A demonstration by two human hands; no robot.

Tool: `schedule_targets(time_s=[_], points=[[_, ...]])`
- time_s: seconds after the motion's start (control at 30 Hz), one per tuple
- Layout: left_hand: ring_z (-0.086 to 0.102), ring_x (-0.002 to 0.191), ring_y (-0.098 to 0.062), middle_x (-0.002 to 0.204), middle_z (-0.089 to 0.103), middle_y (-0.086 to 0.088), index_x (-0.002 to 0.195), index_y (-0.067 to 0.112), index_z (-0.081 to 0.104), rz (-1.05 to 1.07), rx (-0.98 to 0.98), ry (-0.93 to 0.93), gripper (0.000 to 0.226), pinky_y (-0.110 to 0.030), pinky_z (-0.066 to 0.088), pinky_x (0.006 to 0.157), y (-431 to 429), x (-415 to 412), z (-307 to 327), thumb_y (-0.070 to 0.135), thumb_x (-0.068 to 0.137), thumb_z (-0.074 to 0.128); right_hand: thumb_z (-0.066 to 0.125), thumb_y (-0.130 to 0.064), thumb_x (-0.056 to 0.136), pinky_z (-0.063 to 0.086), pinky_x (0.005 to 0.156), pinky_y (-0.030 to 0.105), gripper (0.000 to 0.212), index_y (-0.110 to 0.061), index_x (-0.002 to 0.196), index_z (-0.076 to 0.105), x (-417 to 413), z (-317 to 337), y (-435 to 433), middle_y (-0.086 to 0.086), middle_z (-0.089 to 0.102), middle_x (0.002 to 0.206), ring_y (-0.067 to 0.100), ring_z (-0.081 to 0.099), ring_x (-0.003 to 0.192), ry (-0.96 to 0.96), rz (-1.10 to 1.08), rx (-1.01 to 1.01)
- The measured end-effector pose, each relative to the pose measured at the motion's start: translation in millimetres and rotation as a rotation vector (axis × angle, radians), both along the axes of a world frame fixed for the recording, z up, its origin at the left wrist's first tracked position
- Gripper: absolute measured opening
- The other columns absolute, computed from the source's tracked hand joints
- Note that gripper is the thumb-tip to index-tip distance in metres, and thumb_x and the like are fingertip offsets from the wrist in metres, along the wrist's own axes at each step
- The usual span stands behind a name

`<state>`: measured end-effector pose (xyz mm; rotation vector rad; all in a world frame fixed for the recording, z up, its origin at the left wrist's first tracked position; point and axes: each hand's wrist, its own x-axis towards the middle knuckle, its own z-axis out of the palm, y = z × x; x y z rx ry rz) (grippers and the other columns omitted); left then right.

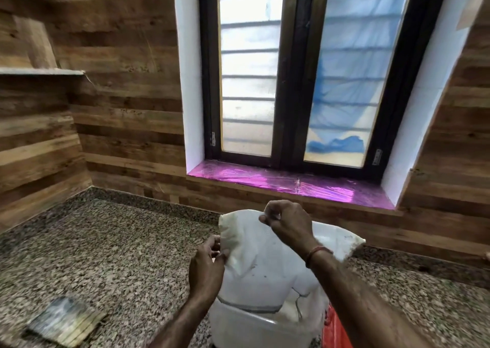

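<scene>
I hold up a white cloth (pixel 261 254) over a white plastic tub (pixel 249 326) that stands on the speckled granite counter (pixel 106 254). My left hand (pixel 208 264) pinches the cloth's left edge. My right hand (pixel 287 221) pinches its top edge higher up, with a red thread band on the wrist. The cloth has yellowish borders and a few dark specks, and its lower part hangs into the tub. Its right corner (pixel 350 244) sticks out behind my right forearm.
A flat worn wooden block (pixel 66 321) lies on the counter at the lower left. Something orange (pixel 336 329) shows to the right of the tub. Behind is a window with a pink foil-covered sill (pixel 291 183), and wood-panelled walls with a shelf (pixel 39 71) at left.
</scene>
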<state>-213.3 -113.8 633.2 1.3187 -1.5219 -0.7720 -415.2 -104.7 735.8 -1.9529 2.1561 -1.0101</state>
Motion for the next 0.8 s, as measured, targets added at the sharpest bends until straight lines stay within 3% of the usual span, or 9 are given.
schedule_targets(time_s=[0.1,0.2,0.33,0.43,0.57,0.67,0.8], points=[[0.072,0.091,-0.005,0.096,0.076,0.020,0.108,0.037,0.065,-0.099,0.046,0.128,0.029,-0.037,0.059,0.078,-9,-1,6,0.020,0.088,0.077,0.074,-0.043,0.082,0.041,0.063,0.026,0.025,-0.032,0.062,0.063,-2,-1,-5,-0.014,0.062,0.064,0.009,0.062,0.073,-0.077,-0.016,0.047],[0.073,0.092,-0.003,0.099,0.078,0.016,0.109,0.033,0.064,-0.238,0.124,0.112,0.033,-0.040,0.060,0.084,-8,7,2,0.023,0.080,0.077,0.072,-0.042,0.082,0.046,0.066,0.028,0.018,-0.028,0.071,0.068,-6,-2,-7,-0.012,0.069,0.072,0.010,0.065,0.078,-0.127,-0.039,0.054],[0.075,0.086,-0.013,0.092,0.079,0.006,0.104,0.028,0.066,-0.238,0.180,0.040,0.032,-0.043,0.061,0.075,-7,18,-10,0.020,0.079,0.083,0.073,-0.038,0.080,0.054,0.076,0.035,0.014,-0.026,0.075,0.069,-4,-6,-8,-0.010,0.071,0.073,0.012,0.066,0.080,-0.192,-0.052,0.056],[0.072,0.071,-0.012,0.082,0.078,0.002,0.092,0.023,0.071,-0.169,0.169,0.030,0.028,-0.041,0.061,0.069,-11,17,-13,0.015,0.072,0.089,0.073,-0.037,0.079,0.056,0.082,0.041,0.007,-0.031,0.077,0.070,-1,-8,-11,-0.013,0.072,0.074,0.010,0.068,0.080,-0.243,-0.022,0.048],[0.070,0.057,-0.012,0.073,0.077,-0.002,0.082,0.011,0.073,-0.107,0.166,0.072,0.018,-0.034,0.061,0.057,-7,13,-17,0.007,0.073,0.089,0.075,-0.043,0.080,0.048,0.090,0.038,0.006,-0.040,0.086,0.074,8,-1,-13,-0.025,0.067,0.074,0.001,0.063,0.082,-0.136,0.045,0.053],[0.074,0.070,-0.017,0.078,0.079,-0.001,0.085,0.013,0.077,-0.130,0.174,0.121,0.014,-0.032,0.062,0.063,-6,12,-23,0.001,0.080,0.081,0.078,-0.044,0.077,0.047,0.086,0.035,0.011,-0.036,0.084,0.075,16,5,-15,-0.022,0.066,0.073,-0.001,0.060,0.079,-0.064,0.062,0.047],[0.075,0.075,-0.021,0.080,0.078,-0.002,0.088,0.012,0.076,-0.123,0.201,0.140,0.021,-0.038,0.064,0.069,-10,13,-31,-0.009,0.085,0.072,0.080,-0.037,0.076,0.057,0.076,0.034,0.010,-0.032,0.070,0.073,11,3,-22,-0.015,0.073,0.073,0.004,0.067,0.077,-0.153,0.010,0.018]])
